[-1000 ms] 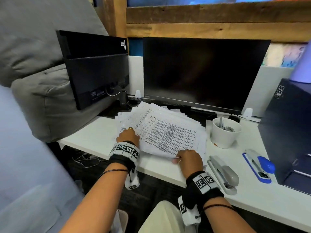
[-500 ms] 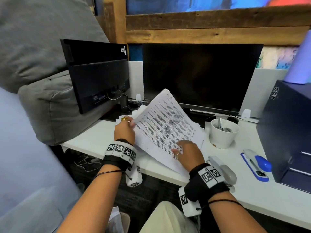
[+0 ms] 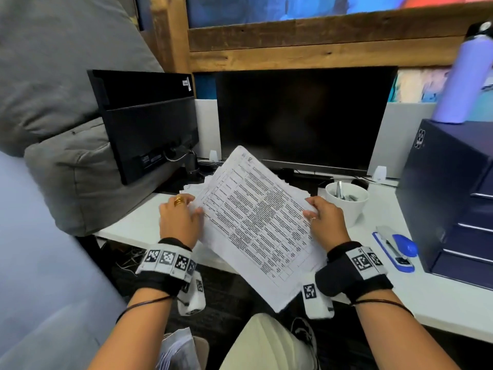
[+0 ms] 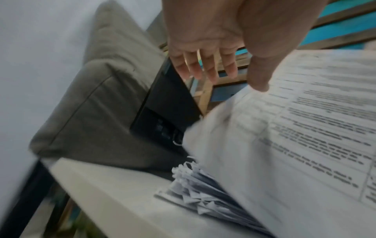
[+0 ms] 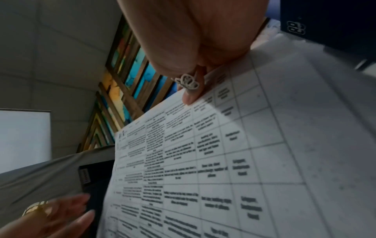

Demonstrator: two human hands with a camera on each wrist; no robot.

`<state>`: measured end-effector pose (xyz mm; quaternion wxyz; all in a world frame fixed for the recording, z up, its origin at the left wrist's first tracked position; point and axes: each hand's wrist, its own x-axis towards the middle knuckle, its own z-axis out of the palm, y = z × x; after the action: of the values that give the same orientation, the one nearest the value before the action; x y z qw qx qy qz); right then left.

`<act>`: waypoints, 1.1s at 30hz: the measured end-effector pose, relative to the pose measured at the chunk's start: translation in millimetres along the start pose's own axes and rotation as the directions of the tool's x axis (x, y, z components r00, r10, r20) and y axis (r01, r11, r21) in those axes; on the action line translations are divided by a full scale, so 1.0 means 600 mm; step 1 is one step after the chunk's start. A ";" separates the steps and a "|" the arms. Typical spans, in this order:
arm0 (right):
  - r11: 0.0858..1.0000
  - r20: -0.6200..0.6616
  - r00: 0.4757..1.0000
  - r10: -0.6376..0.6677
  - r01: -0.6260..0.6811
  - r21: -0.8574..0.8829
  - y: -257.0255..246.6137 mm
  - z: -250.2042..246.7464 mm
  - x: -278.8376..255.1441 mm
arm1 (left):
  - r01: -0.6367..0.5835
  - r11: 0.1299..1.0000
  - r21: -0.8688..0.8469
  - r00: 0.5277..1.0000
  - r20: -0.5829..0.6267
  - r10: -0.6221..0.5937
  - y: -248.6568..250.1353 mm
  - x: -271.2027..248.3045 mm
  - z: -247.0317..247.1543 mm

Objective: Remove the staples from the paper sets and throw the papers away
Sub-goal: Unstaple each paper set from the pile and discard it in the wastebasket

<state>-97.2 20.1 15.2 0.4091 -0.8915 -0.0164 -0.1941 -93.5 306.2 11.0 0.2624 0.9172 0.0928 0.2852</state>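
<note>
The right hand point(image 3: 324, 222) pinches the right edge of the paper set point(image 3: 256, 222), lifted and tilted above the table point(image 3: 133, 225). The left hand point(image 3: 180, 222), grip released with fingers spread, touches its left edge by the thumb. Beneath lies the paper pile point(image 4: 203, 193); behind stand a white cup point(image 3: 346, 204) and a dark monitor point(image 3: 304, 116).
</note>
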 end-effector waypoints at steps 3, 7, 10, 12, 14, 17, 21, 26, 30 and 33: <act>0.996 0.006 0.996 -0.091 0.091 0.004 -0.015 -0.003 -0.012 | -0.195 0.974 0.114 0.973 -0.099 0.206 0.026 -0.027 -0.002; 0.987 0.097 0.983 -0.156 0.153 0.037 -0.033 -0.013 -0.016 | -0.494 0.836 0.241 0.842 -0.108 0.529 0.075 -0.033 -0.005; 0.987 0.199 0.967 -0.162 0.160 0.027 -0.030 -0.024 -0.017 | -0.524 0.781 0.339 0.836 0.028 0.549 0.101 -0.034 -0.011; 0.989 0.264 0.954 -0.144 0.150 -0.003 -0.018 -0.027 -0.016 | -0.529 0.777 0.342 0.847 0.158 0.507 0.110 -0.036 -0.011; 0.992 0.238 0.964 -0.117 0.124 -0.013 0.001 -0.029 -0.012 | -0.536 0.779 0.326 0.844 0.234 0.483 0.106 -0.042 -0.006; 0.976 0.039 0.998 0.040 -0.031 -0.217 0.041 -0.043 0.000 | -0.536 0.800 0.269 0.840 0.259 0.476 0.090 -0.054 0.001; 0.788 0.093 0.908 0.409 -0.300 -0.538 0.094 -0.048 -0.006 | -0.556 0.799 0.229 0.821 0.303 0.484 0.080 -0.071 -0.004; 0.799 0.269 0.819 0.507 -0.330 -0.502 0.117 -0.034 -0.012 | -0.552 0.796 0.249 0.818 0.349 0.458 0.081 -0.082 -0.006; 0.838 0.265 0.812 0.520 -0.425 -0.341 0.104 -0.035 -0.008 | -0.527 0.798 0.293 0.833 0.365 0.416 0.086 -0.088 -0.009; 0.894 0.173 0.877 0.449 -0.442 -0.079 0.058 -0.050 -0.003 | -0.549 0.787 0.281 0.823 0.350 0.448 0.087 -0.093 -0.014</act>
<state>-102.1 -25.0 6.8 0.4226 -0.8930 0.1544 -0.0107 -143.1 247.8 18.2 0.0093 0.9705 -0.1387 0.1971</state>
